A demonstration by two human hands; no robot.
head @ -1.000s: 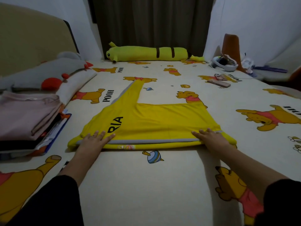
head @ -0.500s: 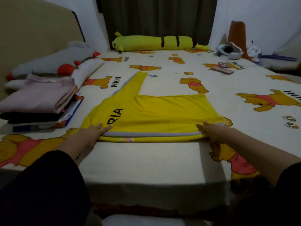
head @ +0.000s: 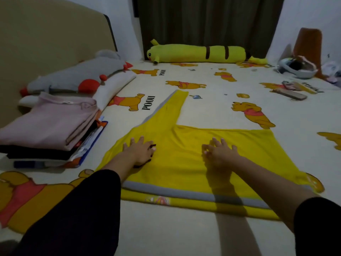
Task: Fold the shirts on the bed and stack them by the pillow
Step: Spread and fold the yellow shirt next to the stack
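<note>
A yellow shirt (head: 245, 156) with grey trim lies folded in half on the bed, one sleeve stretching away toward the far side. My left hand (head: 139, 151) rests flat on its left part, covering black lettering. My right hand (head: 219, 154) lies flat on the middle of the shirt, fingers spread. Neither hand grips the cloth. A stack of folded shirts (head: 48, 124), pink on top and dark ones below, sits at the left next to a grey pillow (head: 73, 78).
The bed sheet (head: 184, 233) is cream with bear prints. A long yellow plush (head: 195, 53) lies along the far edge by the dark curtain. Phones (head: 289, 94) and a white headset (head: 297, 68) lie at the far right. The headboard (head: 46, 37) stands at the left.
Both hands have slid from the shirt's near hem corners inward and forward onto its middle. The camera has moved closer over the bed.
</note>
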